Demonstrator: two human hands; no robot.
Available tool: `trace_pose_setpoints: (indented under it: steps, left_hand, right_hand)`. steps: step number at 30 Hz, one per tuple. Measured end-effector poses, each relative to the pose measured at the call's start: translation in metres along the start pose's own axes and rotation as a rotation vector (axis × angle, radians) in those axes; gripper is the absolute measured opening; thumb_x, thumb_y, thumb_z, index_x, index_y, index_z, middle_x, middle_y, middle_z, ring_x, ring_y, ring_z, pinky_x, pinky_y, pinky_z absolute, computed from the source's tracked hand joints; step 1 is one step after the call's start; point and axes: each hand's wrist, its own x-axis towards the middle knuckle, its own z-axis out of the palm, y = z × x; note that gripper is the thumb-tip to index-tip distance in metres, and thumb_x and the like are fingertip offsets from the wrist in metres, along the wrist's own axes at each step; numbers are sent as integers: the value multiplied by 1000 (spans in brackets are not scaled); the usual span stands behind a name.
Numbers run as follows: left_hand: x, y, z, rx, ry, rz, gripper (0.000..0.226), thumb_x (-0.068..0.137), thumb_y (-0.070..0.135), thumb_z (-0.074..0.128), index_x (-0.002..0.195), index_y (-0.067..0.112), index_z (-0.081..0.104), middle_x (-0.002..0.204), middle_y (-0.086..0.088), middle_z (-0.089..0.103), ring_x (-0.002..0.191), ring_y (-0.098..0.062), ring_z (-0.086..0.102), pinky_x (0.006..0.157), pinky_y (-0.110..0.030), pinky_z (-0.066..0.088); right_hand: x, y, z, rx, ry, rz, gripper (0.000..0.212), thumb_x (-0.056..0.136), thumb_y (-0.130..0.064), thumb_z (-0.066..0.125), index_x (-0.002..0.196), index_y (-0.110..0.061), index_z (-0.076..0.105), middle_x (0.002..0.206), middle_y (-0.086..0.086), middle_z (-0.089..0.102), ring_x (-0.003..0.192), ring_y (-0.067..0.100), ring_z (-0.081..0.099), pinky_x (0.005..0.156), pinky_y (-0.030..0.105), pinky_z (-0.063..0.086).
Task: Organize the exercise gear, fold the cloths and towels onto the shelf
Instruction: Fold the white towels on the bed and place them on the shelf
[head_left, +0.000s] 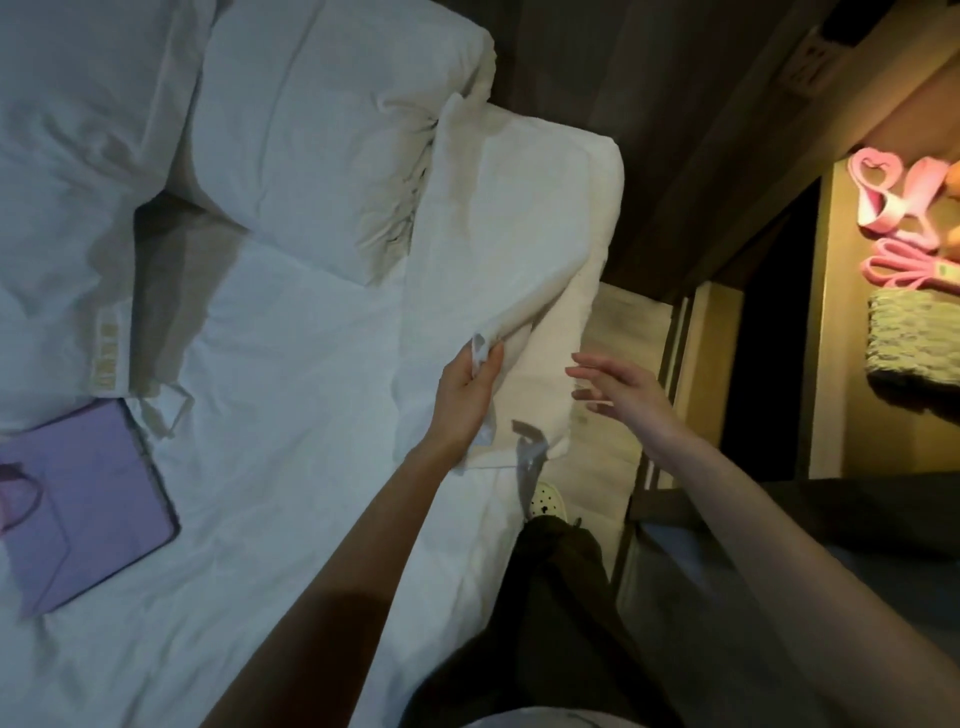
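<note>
The left hand (470, 387) pinches a folded edge of the white towel (509, 234), thumb on one side and curled fingers on the other, with a bit of cloth poking up above the knuckles. The right hand (623, 392) holds nothing. Its fingers are straight and slightly spread, pointing left towards the towel's right edge, and it is just beside the cloth; whether it touches cannot be told. The two hands are apart, with the lower part of the towel between them.

The towel lies along the right edge of the bed (285, 415). Its far end reaches up beside the pillows (311, 130), and its near end is doubled over under the left hand. A small tag (530, 452) hangs from the near end.

Further left on the bed, well apart from the towel, lies a flat purple bag (88, 499). Below the tag, a light shoe (545, 499) shows on the floor beside the bed.

To the right stands the lit shelf (831, 312). On it lie pink bands (893, 197), and just next to them is a folded grey cloth (914, 338). Both are well apart from the hands.
</note>
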Motion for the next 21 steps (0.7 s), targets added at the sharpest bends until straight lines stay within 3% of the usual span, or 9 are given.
trace_pose_setpoints:
  steps: [4,7,9,12,15,17,19,21]
  left_hand:
    - [-7,-15,31,98,-129,-24,37,100,36,43,128,15,57,122,1,63,110,-10,56,92,-22,43]
    - [-8,-21,42,150,-228,-5,37,101,32,42,129,12,54,118,-4,63,104,-13,57,86,-22,45]
    - [-7,-26,48,284,-237,10,36,102,31,39,129,9,51,112,-10,65,101,-21,60,86,-32,46]
    - [-10,-35,58,441,-300,-17,37,103,24,38,135,8,41,109,-13,64,101,-28,62,79,-31,46]
    - [-21,-45,64,340,-470,-57,62,99,24,50,151,24,18,138,7,46,122,-5,45,89,-15,39]
    - [-23,-54,58,365,-436,-11,66,93,24,60,150,23,25,145,11,37,129,-1,34,100,-17,33]
    - [-21,-67,44,405,-283,31,53,93,16,59,143,15,39,145,0,43,134,-14,40,108,-26,34]
    - [-17,-80,26,414,-80,5,41,95,9,55,136,10,49,139,-7,50,128,-22,47,107,-24,34]
  right_hand:
    - [18,-11,-11,2,-135,119,32,98,-36,49,119,-16,61,115,1,67,103,23,66,97,38,50]
    - [35,-14,-10,-45,-202,183,39,93,-52,50,108,-19,63,107,0,70,97,20,68,85,30,53]
    - [43,-17,-10,-86,-183,208,45,88,-55,56,110,-16,64,108,2,69,94,19,68,80,28,53]
    - [50,-14,-9,-158,-127,238,40,87,-34,67,113,-3,63,111,13,67,96,24,67,76,28,55]
    - [48,-5,-14,-275,-32,186,29,88,-9,62,113,5,62,113,22,64,103,32,64,85,39,56]
    - [46,7,-25,-264,-28,192,27,88,-3,57,114,3,62,115,23,62,105,34,62,89,49,53]
    - [45,31,-38,-240,-16,225,27,88,2,52,114,0,61,114,20,63,100,30,63,86,48,55]
    - [48,64,-45,-255,109,290,27,89,2,50,115,-1,59,116,19,62,100,29,62,88,46,54]
